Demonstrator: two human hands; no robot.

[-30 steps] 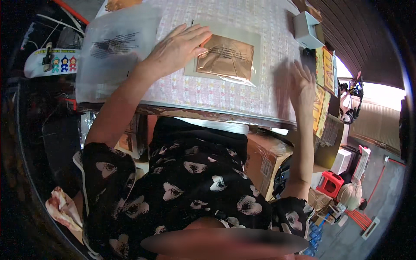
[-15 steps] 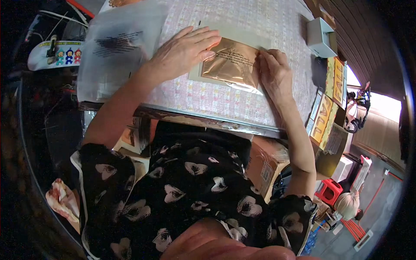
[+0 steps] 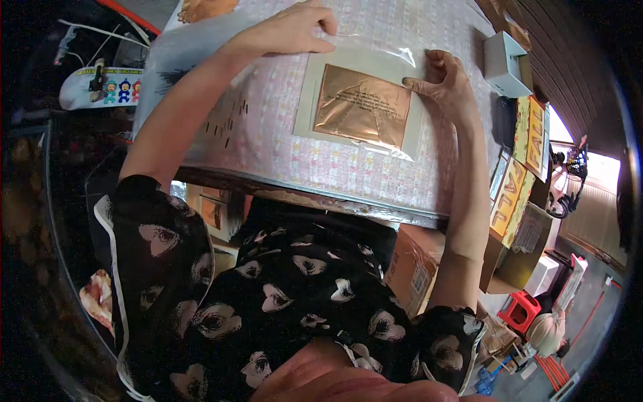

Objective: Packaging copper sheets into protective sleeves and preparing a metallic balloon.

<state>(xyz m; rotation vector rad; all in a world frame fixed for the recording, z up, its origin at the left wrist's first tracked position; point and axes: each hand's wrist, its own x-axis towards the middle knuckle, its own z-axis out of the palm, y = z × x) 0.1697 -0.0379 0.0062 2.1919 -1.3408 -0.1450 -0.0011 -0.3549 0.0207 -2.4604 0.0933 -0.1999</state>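
Note:
A copper-coloured sheet (image 3: 362, 107) with dark print lies on a pale card (image 3: 307, 107) on the table, with clear plastic (image 3: 382, 50) around and above it. My left hand (image 3: 295, 30) is past the card's far left corner, thumb and bent forefinger apart near the plastic's far edge; its other fingertips are partly hidden. At the card's far right corner, my right hand (image 3: 450, 86) has its thumb spread from its curled fingers, the thumb tip touching the plastic beside the copper sheet. Neither hand visibly grips anything.
More translucent plastic bags (image 3: 171, 60) with dark print lie on the left of the checked tablecloth (image 3: 321, 167). A white box (image 3: 504, 63) and yellow cartons (image 3: 512, 194) stand on the right. A brown cardboard box (image 3: 410, 261) is below the table's front edge. A skateboard (image 3: 100, 87) is at far left.
My left hand has lifted off the copper sheet's left edge and moved farther away. My right hand has drawn off its right edge, the thumb spreading from the fingers. The clear plastic shows spread beyond the card.

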